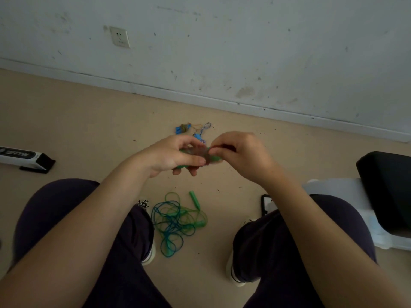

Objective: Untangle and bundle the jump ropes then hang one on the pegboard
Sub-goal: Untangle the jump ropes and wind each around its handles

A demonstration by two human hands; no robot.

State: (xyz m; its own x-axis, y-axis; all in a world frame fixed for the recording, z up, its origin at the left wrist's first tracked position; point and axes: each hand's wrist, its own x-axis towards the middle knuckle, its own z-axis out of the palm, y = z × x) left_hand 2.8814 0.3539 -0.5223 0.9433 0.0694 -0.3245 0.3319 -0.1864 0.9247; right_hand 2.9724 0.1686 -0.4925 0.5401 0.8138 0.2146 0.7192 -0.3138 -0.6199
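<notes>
My left hand (175,155) grips a small green bundle (195,155), blurred, with brownish bands across it. My right hand (240,154) pinches the bundle's right end between thumb and fingers. A tangled heap of green and blue jump rope (175,221) lies on the floor between my feet, with one green handle (194,200) sticking out at its top. Beyond my hands on the floor lies a blue-handled bundle (183,128) next to a blue-and-white striped cord loop (205,127). No pegboard is in view.
A white wall with a socket (120,37) stands ahead. At the left floor edge lies a black-and-white box (24,158). A black seat (387,185) over a white plastic base (369,216) is on the right, with a phone (265,204) beside my right knee.
</notes>
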